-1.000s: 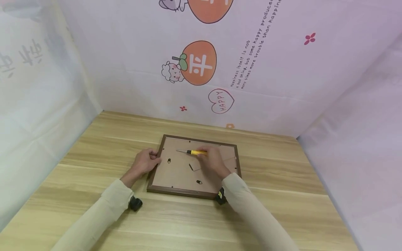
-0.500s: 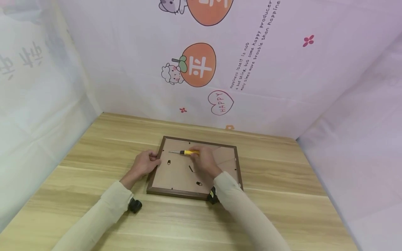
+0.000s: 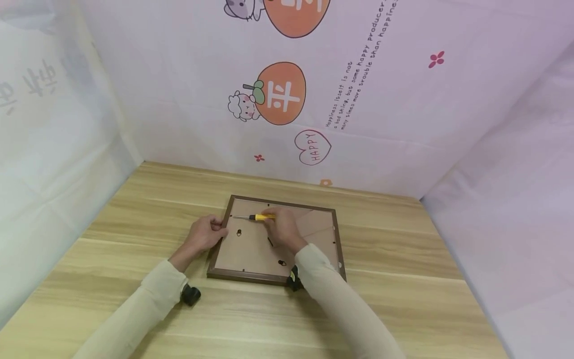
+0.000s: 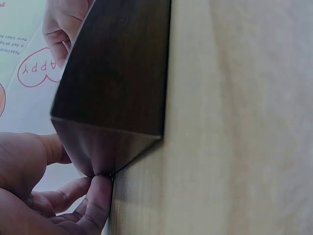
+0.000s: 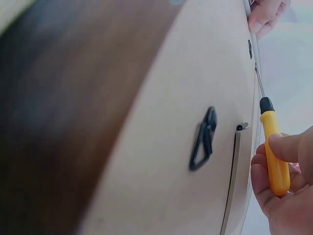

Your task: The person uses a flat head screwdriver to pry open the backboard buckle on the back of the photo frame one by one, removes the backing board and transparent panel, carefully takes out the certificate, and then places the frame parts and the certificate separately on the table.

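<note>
A brown picture frame (image 3: 255,273) lies face down on the wooden table, its beige backing board (image 3: 257,255) uppermost. My left hand (image 3: 204,233) grips the frame's left side, the thumb at the edge; part of its grip is hidden behind the frame in the left wrist view. Over the board, my right hand (image 3: 283,229) holds a screwdriver (image 5: 275,152) by its yellow handle. The metal shaft points left, its tip by a small black tab (image 3: 230,216) at the frame's left inner edge. Two black hanging rings (image 3: 239,233) (image 5: 203,139) are fixed to the board.
A support leg's dark slot (image 3: 270,242) shows in the board, partly behind my right hand. The wooden table (image 3: 385,269) extends around the frame. White printed sheets (image 3: 197,99) stand as walls behind and at both sides.
My right hand has moved left with the screwdriver, bringing its tip from above the board to the frame's left inner edge. My left hand stays on the frame's left side.
</note>
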`<state>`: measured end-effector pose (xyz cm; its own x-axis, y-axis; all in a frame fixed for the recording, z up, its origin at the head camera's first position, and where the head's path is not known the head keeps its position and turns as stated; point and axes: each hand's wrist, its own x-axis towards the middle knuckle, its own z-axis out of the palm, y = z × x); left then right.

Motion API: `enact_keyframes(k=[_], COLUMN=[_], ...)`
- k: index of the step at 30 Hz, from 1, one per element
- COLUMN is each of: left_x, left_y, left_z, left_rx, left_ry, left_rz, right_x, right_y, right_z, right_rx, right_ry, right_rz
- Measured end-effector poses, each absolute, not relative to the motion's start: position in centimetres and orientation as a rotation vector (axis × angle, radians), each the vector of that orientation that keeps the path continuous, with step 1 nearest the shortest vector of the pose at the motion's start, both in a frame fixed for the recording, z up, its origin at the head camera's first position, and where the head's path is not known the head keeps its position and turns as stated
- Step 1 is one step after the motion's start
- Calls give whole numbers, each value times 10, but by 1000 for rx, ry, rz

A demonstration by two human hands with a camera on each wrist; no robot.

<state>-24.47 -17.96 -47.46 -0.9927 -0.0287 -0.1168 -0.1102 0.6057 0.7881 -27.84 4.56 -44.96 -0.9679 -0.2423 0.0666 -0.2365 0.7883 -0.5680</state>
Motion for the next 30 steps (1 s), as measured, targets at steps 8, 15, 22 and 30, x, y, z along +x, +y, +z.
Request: enact_keyframes(k=[8, 15, 22, 30], left_x=[-245, -244, -243, -244], left_y=[-179, -180, -181, -182], left_z=[-475, -475, -474, -472], left_rx=[-104, -66, -29, -3], left_ry=[2728, 2760, 2771, 2747], left_rz=[1355, 1334, 1324, 1334], right_x=[-277, -279, -280, -279], right_y=[43, 41, 37, 34], right_z=[-446, -450, -453, -453], right_rx=[-340, -353, -328, -354], right_ry=[2938, 2941, 2928, 2967], right_rz=[-945, -949, -967, -931])
